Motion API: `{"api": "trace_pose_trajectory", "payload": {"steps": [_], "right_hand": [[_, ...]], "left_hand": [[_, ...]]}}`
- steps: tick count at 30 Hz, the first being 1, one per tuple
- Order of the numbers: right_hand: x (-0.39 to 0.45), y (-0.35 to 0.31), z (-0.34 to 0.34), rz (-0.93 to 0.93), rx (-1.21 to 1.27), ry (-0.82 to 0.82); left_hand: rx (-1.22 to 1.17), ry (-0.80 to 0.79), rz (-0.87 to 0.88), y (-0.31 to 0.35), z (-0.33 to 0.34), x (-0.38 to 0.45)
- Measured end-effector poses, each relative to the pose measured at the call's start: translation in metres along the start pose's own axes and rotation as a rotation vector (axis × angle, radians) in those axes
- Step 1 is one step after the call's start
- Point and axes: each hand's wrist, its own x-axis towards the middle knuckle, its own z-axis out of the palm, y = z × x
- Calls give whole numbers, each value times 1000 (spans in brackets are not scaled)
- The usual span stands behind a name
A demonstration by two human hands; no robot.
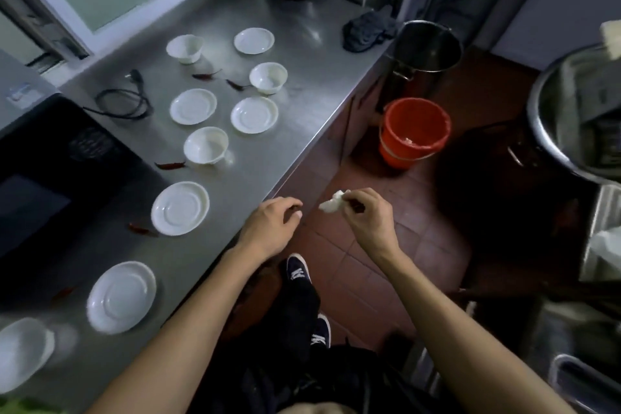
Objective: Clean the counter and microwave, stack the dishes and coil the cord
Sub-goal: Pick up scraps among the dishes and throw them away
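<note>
You stood in a working kitchen. Left of your hands ran a stainless steel counter (302,104) set with white saucers (180,208) and bowls (205,145), dried chillies (169,165) scattered among them. Beyond your right hand, a red bucket (414,131) and a tall steel stockpot (425,50) sat on brown tiled floor (386,259).

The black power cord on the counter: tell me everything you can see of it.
The black power cord lies loose on the steel counter, left of the white saucers and just behind the dark microwave. It looks like rubber-sheathed cable, bent into one rough, open loop, not yet neatly coiled. Its plug lies at the far end, unplugged and pointing toward the window. The other end runs off to the left toward the microwave, where it is lost from view. Neither hand touches it, and no dish rests on it.
</note>
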Motion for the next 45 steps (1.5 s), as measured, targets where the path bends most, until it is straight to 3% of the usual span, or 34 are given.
{"api": "trace_pose_trajectory", "payload": {"steps": [13, 26, 38, 45], "right_hand": [[112, 74, -51, 185, -170, 79], [193, 142, -127, 281, -161, 308], [292, 245, -218, 315, -114, 283], [333, 275, -238, 344, -111, 189]], "left_hand": [[-67, -186, 86, 44, 47, 172], [-27, -344, 255, 145, 99, 299], [168, -350, 278, 272, 151, 402], [192, -380, 192, 298, 167, 432]]}}
